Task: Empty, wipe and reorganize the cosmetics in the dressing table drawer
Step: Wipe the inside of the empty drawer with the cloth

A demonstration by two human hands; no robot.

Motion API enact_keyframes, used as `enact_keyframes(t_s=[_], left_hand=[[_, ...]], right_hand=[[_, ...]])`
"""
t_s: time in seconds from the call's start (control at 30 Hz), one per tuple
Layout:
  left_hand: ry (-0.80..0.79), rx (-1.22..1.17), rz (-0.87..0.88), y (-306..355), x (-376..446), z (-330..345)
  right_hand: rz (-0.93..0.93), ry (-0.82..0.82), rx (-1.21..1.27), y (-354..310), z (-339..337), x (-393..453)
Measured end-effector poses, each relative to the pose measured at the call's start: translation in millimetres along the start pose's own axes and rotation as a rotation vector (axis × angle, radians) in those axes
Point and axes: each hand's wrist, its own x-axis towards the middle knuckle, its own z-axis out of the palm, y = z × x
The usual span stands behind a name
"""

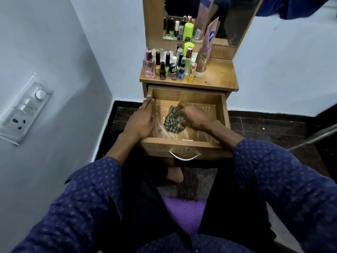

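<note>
Wiping is under way: the right hand [193,116] presses a checked cloth [173,122] onto the floor of the open drawer [223,114], fingers spread over it and the thumb tucked at its near edge. The left hand [141,121] rests on the drawer's left wall, fingers fairly straight and laid along the rim, steadying it. Nothing but the cloth and a clear liner shows inside, so emptying looks done. The cosmetics [173,64] stand crowded on the bench [218,77] above, bottles upright and touching, a tall pink tube at the right of the group. The cloth looks soft and light, bunching easily, so a flat palm suits it best. I'd judge the little glass bottles fragile and tippy; take each by its body, one at a time, not by the cap.
</note>
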Motion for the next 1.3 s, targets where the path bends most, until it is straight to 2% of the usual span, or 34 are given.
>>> enact_keyframes(t_s=[0.1, 0.17, 0.27, 0.37, 0.63, 0.77, 0.8, 0.9, 0.97, 1.2, 1.3], left_hand=[[-0.006, 0.011, -0.018, -4, 2, 4], [-0.025, -0.014, -0.021, -6, 1, 7], [-0.029, -0.081, 0.011, -7, 0, 8], [-0.028, -0.092, 0.008, -8, 0, 8], [-0.030, -0.060, 0.013, -8, 0, 8], [-0.028, -0.024, 0.003, -8, 1, 8], [-0.031, -0.016, 0.001, -8, 1, 8], [-0.040, -0.001, 0.001, -9, 1, 9], [-0.045, 0.008, -0.002, -7, 0, 8], [-0.047, 0.024, -0.022, -1, -2, 4], [-0.042, 0.021, -0.019, 1, -4, 3]], right_hand=[[-0.269, -0.090, -0.032, -32, 13, 8], [-0.379, -0.049, -0.100, -40, 15, 15], [-0.242, 0.106, -0.227, -31, 7, 39], [-0.091, 0.148, -0.278, -30, 6, 69], [-0.066, 0.037, -0.133, -15, 21, 52], [-0.052, 0.128, -0.064, -22, 21, 22], [-0.075, 0.089, -0.027, -22, 19, 17], [-0.087, -0.220, 0.194, -22, 14, 11], [-0.078, -0.368, 0.265, -26, 16, 10], [0.075, -0.532, 0.397, -38, 22, 16], [0.109, -0.508, 0.480, -44, 26, 15]])
